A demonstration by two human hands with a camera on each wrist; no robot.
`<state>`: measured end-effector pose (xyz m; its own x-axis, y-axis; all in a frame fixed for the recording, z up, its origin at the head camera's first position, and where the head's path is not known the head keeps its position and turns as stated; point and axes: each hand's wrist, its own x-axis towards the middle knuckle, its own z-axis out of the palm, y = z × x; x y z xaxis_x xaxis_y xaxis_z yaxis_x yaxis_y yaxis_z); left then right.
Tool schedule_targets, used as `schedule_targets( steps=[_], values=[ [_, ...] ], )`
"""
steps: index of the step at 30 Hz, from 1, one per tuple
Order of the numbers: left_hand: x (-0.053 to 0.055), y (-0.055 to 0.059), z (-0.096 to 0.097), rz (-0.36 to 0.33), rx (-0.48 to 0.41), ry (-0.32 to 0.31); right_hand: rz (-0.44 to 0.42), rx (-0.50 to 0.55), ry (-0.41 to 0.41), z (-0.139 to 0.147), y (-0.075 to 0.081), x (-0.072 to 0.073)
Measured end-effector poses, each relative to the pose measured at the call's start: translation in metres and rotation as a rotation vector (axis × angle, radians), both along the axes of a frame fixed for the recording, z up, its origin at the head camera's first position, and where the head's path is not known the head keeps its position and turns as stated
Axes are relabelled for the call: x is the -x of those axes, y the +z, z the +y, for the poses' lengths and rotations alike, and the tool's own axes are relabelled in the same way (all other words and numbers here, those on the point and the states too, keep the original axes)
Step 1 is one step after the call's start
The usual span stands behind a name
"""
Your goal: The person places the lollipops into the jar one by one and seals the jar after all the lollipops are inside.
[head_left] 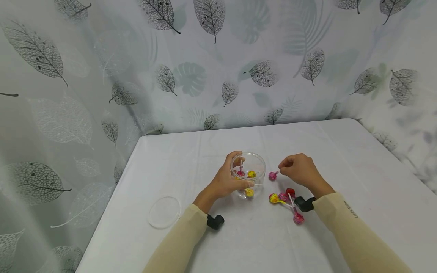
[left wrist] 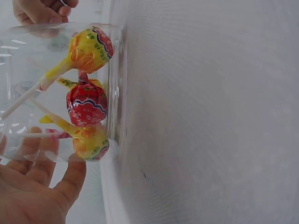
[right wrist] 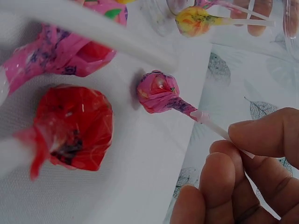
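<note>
A clear round jar [head_left: 262, 175] stands on the white table, and my left hand [head_left: 223, 180] grips it from its left side. Inside it, a yellow lollipop [left wrist: 91, 49] and a red one [left wrist: 87, 105] lie against the bottom, with others around them. To the right of the jar, my right hand [head_left: 301, 172] pinches the white stick of a pink lollipop [right wrist: 159, 92] between thumb and fingers. Its wrapped head is low over the table; contact is hard to tell. Nearer me lie a red lollipop [head_left: 290, 192], a yellow one [head_left: 274, 198] and pink ones [head_left: 298, 218], sticks crossing.
A clear, round, lid-like disc [head_left: 165, 212] lies flat on the table at the left. Black wrist devices [head_left: 215, 222] stick out below the sleeves, the right one close beside the loose lollipops. Leaf-patterned cloth [head_left: 211, 94] hangs behind the table's far edge.
</note>
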<state>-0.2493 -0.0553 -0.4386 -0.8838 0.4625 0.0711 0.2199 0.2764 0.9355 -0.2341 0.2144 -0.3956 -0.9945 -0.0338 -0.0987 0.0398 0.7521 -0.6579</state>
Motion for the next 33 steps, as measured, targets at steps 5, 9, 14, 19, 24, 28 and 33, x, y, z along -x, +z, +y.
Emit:
schedule_targets(
  steps=[5, 9, 14, 19, 24, 28, 33],
  values=[
    [0.000, 0.000, 0.000, -0.001, 0.002, 0.001, 0.014, 0.002, -0.006, 0.001, -0.001, -0.001],
    [0.000, 0.000, 0.000, -0.001, 0.003, 0.001, 0.025, 0.006, -0.007, 0.001, 0.001, -0.002],
    [0.001, -0.001, 0.000, 0.001, -0.006, -0.006, 0.033, 0.025, -0.019, 0.000, 0.004, -0.004],
    [0.001, 0.000, 0.000, 0.002, -0.002, -0.008, 0.053, 0.029, -0.031, -0.001, 0.007, -0.005],
    [0.000, 0.001, 0.000, -0.002, -0.006, -0.009, 0.072, 0.039, -0.040, -0.002, 0.009, -0.007],
    [0.000, 0.001, 0.000, -0.009, -0.003, -0.003, 0.083, 0.049, -0.043, -0.002, 0.010, -0.008],
    [0.000, 0.000, 0.001, -0.017, 0.004, 0.012, 0.104, 0.057, -0.045, -0.003, 0.013, -0.010]
  ],
)
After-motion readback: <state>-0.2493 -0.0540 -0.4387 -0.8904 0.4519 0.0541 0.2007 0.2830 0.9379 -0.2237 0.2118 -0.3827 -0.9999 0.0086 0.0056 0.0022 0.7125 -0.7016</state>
